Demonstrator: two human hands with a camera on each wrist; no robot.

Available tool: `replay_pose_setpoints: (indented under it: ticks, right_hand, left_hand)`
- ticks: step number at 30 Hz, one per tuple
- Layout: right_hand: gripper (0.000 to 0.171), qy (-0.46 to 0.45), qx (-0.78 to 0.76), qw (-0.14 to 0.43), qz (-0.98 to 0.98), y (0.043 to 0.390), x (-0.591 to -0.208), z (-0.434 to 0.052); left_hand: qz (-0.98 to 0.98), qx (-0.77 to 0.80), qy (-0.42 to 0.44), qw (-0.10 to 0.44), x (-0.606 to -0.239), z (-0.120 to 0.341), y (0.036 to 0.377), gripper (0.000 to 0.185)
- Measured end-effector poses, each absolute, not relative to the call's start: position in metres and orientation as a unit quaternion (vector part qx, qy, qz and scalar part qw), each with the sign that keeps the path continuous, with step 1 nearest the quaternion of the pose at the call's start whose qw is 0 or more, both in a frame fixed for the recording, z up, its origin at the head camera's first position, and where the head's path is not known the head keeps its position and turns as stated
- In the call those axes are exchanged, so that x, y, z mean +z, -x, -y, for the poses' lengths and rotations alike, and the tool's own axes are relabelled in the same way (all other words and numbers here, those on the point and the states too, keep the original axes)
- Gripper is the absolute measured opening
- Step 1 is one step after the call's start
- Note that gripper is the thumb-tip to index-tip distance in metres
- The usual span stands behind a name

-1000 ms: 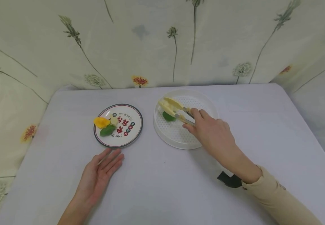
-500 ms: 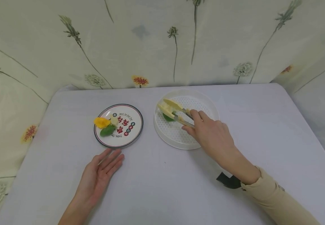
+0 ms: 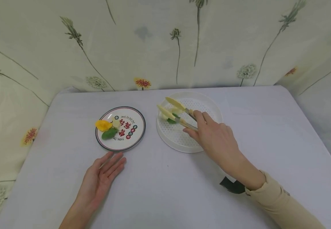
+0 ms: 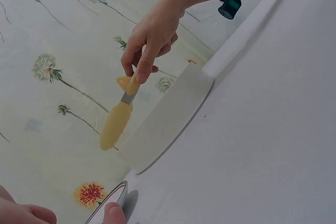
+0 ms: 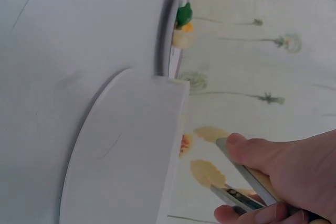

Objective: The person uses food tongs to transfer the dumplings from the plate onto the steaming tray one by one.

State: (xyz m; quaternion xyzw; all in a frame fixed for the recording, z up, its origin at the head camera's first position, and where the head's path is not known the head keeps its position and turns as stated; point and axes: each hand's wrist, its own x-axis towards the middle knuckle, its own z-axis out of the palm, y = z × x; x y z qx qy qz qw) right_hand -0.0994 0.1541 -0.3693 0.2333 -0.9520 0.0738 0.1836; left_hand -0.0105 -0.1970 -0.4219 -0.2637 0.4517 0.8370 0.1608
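My right hand point(image 3: 215, 135) grips a pair of tongs point(image 3: 166, 112) with pale yellow tips. The tongs are spread above a round white tray point(image 3: 179, 148) with a perforated floor, nothing between their tips. Under them in the tray lie a green piece point(image 3: 171, 121) and a pale yellow piece point(image 3: 178, 111), partly hidden by the tongs. My left hand point(image 3: 98, 179) is palm up with extended fingers, its fingertips right at the near rim of a printed plate point(image 3: 135, 138). On the plate's left side sit a yellow piece point(image 3: 103, 125), a green oval piece point(image 3: 109, 133) and a pale piece point(image 3: 116, 123).
A white cloth point(image 3: 159, 194) covers the table, whose far edge runs just behind the tray. Behind it hangs a flower-patterned curtain point(image 3: 154, 47). A black wrist device point(image 3: 232, 185) sits under my right wrist.
The tongs have opened wider and lifted slightly. The pale piece that was at their tips now lies in the tray by the green piece. My left hand stays still.
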Motion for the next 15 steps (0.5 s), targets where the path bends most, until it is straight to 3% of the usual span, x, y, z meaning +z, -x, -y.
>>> replay_pose_setpoints:
  ticks: [15]
  right_hand:
    - [0.064, -0.283, 0.094, 0.105, 0.949, 0.086, -0.373, -0.107]
  left_hand:
    - [-0.466, 0.831, 0.260, 0.161, -0.420, 0.196, 0.010, 0.058]
